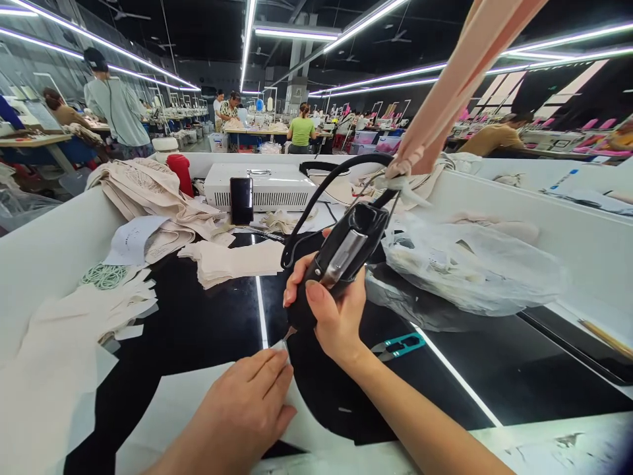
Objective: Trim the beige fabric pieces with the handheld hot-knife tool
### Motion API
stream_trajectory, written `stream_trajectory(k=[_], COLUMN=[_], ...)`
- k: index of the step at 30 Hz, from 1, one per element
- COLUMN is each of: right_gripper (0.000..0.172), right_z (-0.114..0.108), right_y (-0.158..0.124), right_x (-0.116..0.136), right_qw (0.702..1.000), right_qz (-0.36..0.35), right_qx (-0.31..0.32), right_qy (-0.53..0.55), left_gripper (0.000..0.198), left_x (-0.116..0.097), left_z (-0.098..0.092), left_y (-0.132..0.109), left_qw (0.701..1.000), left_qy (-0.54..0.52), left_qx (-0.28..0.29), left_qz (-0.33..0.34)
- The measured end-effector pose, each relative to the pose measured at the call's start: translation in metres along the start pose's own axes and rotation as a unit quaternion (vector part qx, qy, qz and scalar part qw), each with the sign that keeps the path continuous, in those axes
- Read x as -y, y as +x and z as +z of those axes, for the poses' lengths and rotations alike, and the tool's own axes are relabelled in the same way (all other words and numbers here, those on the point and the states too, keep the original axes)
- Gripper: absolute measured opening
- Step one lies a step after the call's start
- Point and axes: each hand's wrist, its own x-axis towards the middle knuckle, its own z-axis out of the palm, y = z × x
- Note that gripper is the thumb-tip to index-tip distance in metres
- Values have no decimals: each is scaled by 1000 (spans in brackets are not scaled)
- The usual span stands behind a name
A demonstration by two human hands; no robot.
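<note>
My right hand is wrapped around a black corded hand tool with a metal lever on its side, held at a slant. Its small metal tip points down beside the fingertips of my left hand. My left hand presses its closed fingers on a pale fabric piece; a small light edge shows just beyond the fingertips, near the tip. Above the tool, a pink cloth strap is knotted to its cord end. Teal thread snips lie right of my right wrist.
On the black tabletop, cut fabric pieces and a cream fabric pile lie left. Behind stand a phone and a white vented box. A clear plastic bag sits right. People work at tables beyond.
</note>
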Motion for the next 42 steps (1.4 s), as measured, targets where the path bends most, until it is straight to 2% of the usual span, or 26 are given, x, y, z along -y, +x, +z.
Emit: stream_trajectory(k=[6,15,23,30,42], right_gripper=[39,27,35,32,33], right_z=[1,3,5,7,12], right_y=[-1,-2,-1,-2,-6], right_x=[1,2,1,1,0], right_qw=[1000,999,1000,999,1000], right_qz=[8,-3,-7,4,7], right_qx=[-8,-2,-8,-11,-2], right_qy=[-20,-31,-10,-31,16], left_gripper=[45,47,44,47,34], left_x=[0,0,0,-1,-1], left_z=[-4,-7,-6,-6,-9], left_y=[4,1,-1,-1,-2], left_qw=[1000,1000,999,999,997], left_qy=[3,4,-5,-11,-33], left_qx=[-20,1,12,12,41], left_qz=[2,-16,-30,-33,-47])
